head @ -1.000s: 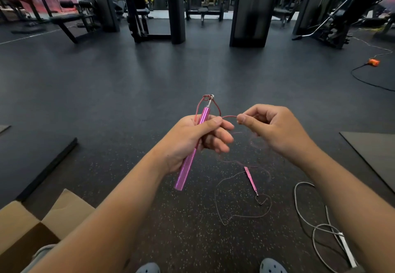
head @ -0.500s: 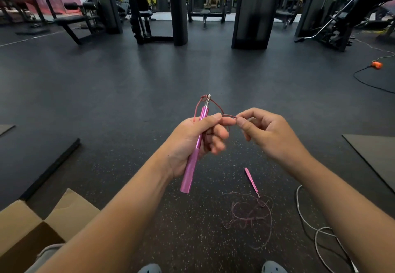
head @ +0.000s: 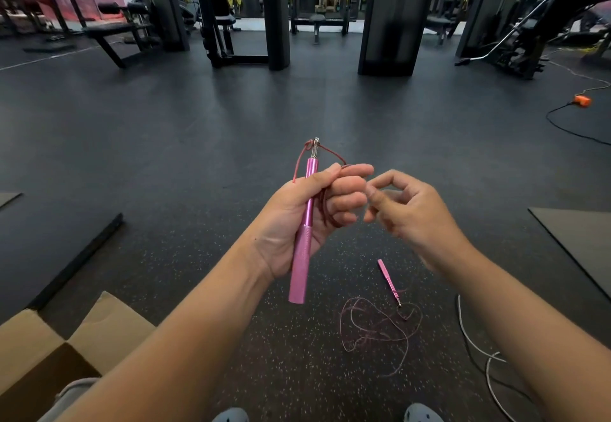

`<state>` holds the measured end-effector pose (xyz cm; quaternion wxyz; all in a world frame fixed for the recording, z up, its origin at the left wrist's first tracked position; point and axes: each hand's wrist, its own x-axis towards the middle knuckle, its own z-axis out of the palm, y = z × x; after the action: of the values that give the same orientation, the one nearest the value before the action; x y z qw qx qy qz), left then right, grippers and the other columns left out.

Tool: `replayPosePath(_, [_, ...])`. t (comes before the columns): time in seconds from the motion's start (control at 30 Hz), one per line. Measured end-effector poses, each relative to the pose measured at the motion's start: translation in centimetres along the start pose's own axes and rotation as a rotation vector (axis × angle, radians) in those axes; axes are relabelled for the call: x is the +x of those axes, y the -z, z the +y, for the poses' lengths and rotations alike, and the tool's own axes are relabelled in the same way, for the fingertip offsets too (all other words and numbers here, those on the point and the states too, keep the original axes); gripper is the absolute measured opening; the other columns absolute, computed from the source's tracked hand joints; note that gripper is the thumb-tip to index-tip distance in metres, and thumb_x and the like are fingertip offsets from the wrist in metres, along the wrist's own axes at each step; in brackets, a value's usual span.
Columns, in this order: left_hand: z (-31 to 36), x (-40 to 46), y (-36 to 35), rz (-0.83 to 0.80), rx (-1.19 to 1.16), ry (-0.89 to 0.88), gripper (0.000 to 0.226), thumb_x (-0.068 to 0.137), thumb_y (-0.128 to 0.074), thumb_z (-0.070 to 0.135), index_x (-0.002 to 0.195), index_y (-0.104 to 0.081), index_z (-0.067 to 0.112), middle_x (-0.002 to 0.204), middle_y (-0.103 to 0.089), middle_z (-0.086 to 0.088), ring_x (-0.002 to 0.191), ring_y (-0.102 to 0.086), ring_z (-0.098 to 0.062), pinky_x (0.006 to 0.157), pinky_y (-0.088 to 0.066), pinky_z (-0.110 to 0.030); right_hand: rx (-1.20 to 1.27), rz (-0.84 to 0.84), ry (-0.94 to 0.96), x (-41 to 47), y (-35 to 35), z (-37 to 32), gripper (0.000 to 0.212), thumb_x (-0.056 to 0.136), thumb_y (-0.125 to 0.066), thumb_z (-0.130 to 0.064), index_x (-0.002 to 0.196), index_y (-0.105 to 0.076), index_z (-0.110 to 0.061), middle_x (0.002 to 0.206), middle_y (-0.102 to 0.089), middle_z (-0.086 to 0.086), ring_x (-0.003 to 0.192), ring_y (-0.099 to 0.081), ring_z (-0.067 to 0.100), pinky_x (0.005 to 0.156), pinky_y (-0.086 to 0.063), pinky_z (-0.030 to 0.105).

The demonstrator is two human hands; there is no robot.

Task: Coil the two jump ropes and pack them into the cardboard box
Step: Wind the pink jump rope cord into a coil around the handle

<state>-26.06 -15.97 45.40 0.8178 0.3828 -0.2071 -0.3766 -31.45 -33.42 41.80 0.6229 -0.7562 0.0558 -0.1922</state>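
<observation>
Because the thin pink jump rope cord is so fine and limp, I judge it very light, with no stiffness of its own; it will spring out of a coil unless each loop is pinned at once. The long pink metal handle looks rigid and smooth, with a knurled lower part that should give the best hold. The left hand holds this handle almost upright, palm turned to the person, its fingers curled round the handle and over a few dark red loops of cord. The right hand hovers just beside those fingers, loosely curled and blurred; I cannot tell if it pinches the cord. Below the right hand, most of the cord lies tangled on the dark speckled rubber floor, with the second pink handle at its end. Further to the right lies the white jump rope, not coiled. The open brown cardboard box stands well below and left of the left hand.
</observation>
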Motion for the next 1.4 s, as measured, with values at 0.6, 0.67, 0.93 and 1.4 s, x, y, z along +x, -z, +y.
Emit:
replayPosePath(0.6, [-0.7,0.8,2.3,0.075,0.956,-0.113,0.03,0.107,-0.05,0.027,0.084,-0.061,0.011,0.055,-0.053,0.001,0.044,-0.043,-0.015,0.048,-0.038,-0.029,-0.432,-0.119,0.228,-0.5,1.1,-2.8,0.012,0.082,-0.083,-0.03,0.079,-0.078,-0.02,0.053,-0.065,-0.011,0.047,-0.05,0.001,0.053,-0.038,0.017])
replayPosePath(0.67, [-0.7,0.9,1.9,0.059,0.892,-0.073,0.034,0.106,-0.052,0.033,0.084,-0.066,0.011,0.054,-0.04,0.005,0.042,-0.034,-0.012,0.046,-0.029,-0.027,-0.416,-0.072,0.239,-0.1,1.4,-2.6,0.019,0.078,-0.086,-0.034,0.075,-0.074,-0.019,0.062,-0.072,-0.006,0.052,-0.052,0.001,0.054,-0.041,0.02])
replayPosePath(0.93, [-0.4,0.8,1.8,-0.021,0.721,-0.003,0.029,0.104,-0.054,0.024,0.085,-0.067,0.006,0.052,-0.057,-0.002,0.034,-0.042,-0.011,0.039,-0.036,-0.022,-0.282,-0.078,0.238,0.2,2.2,-2.6,0.018,0.084,-0.08,-0.03,0.084,-0.07,-0.015,0.059,-0.062,0.003,0.055,-0.051,0.015,0.056,-0.04,0.026])
replayPosePath(1.4, [-0.6,0.6,1.6,-0.003,0.636,0.002,0.032,0.104,-0.052,0.027,0.097,-0.073,0.003,0.048,-0.044,0.004,0.033,-0.038,-0.009,0.042,-0.03,-0.024,-0.297,0.058,0.093,0.3,1.9,-1.8,0.035,0.095,-0.068,-0.041,0.075,-0.069,-0.012,0.047,-0.052,0.003,0.044,-0.04,0.017,0.046,-0.033,0.026])
